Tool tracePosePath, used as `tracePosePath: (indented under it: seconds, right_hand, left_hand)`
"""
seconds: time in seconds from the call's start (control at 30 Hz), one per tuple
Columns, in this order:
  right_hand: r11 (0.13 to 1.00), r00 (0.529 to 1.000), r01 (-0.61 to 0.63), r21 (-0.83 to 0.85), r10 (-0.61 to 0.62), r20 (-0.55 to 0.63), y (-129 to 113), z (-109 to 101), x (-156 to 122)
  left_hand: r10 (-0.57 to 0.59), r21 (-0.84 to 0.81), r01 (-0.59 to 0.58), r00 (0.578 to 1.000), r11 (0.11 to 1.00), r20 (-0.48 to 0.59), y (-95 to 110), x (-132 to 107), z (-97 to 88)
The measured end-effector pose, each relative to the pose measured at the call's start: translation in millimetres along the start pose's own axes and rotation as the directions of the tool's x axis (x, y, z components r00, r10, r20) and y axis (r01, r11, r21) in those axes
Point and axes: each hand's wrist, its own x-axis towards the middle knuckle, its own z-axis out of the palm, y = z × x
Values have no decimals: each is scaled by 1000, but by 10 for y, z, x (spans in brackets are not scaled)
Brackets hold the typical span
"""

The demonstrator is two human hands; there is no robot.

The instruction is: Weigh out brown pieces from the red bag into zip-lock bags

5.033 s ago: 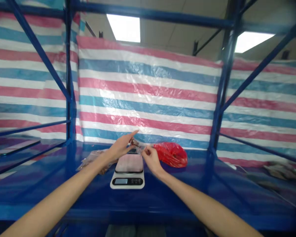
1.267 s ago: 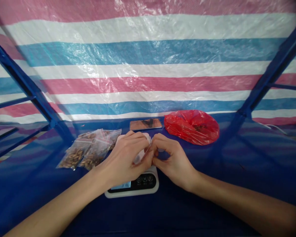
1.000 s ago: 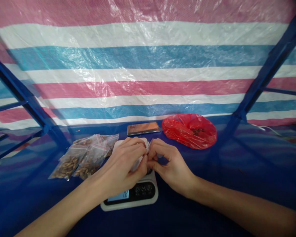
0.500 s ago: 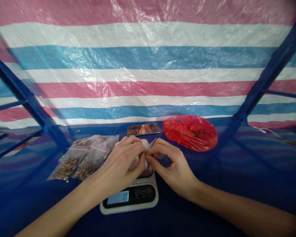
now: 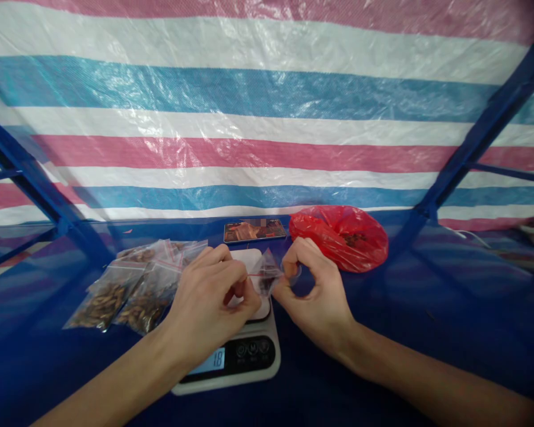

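Observation:
Between my hands a small clear zip bag (image 5: 266, 274) is stretched over the kitchen scale. My left hand (image 5: 216, 290) pinches its left side, and my right hand (image 5: 314, 284) pinches its right side with thumb and forefinger. Under them stands the white kitchen scale (image 5: 271, 365), its display reading 1.8, with the left end of the display behind my left wrist. Part of the pale weighing plate (image 5: 244, 258) shows behind my fingers. Left of my left hand lie several filled zip bags (image 5: 104, 302) holding brown dried pieces, overlapping in a pile.
A phone (image 5: 254, 230) with a picture on its screen lies behind the scale. To its right rests an open red plastic bag (image 5: 338, 237) with brown bits inside. Blue metal frame bars (image 5: 463, 154) and a striped plastic sheet (image 5: 249, 154) enclose the blue table surface (image 5: 382, 367).
My hands have moved apart, so the clear zip bag now shows spread between them. The view has shifted slightly. The scale display still reads 1.8.

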Motion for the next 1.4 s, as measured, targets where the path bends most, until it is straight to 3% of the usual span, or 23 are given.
tracePosePath:
  seconds: [0.2,0.33,0.43,0.5,0.73,0.87,1.07,1.4]
  right_hand:
    - [993,999,10,118,-13,30,5,-20,-60]
    - [963,989,-150,223,150,16,103,-12,-79]
    - [926,954,-294,236,270,127,195,16,-52]
    - [910,938,-325,258,277,207,239,23,-24]
    - [920,978,-177,349,126,165,218,-26,84]
    - [878,966,-243,413,183,181,182,-14,107]
    - [758,912,-410,506,328,248,182,-20,84]
    - [722,876,-482,497,397,273,169,-16,96]
  left_hand:
    - [-47,-103,41,998,994,-51,14,8,-42]
    - [-139,-339,89,982,937,-128,6,12,-101]
    - [-178,-440,82,967,894,-181,-2,20,-134]
    - [-186,-484,73,964,872,-190,-8,33,-148]
    - [-248,-563,128,958,816,-142,-47,35,-150]
    - [-284,-550,190,955,813,-90,-65,-1,-108]
    - [-385,-458,313,920,832,-71,-122,-5,-54]
    - [-450,-527,427,888,735,93,-319,-41,68]
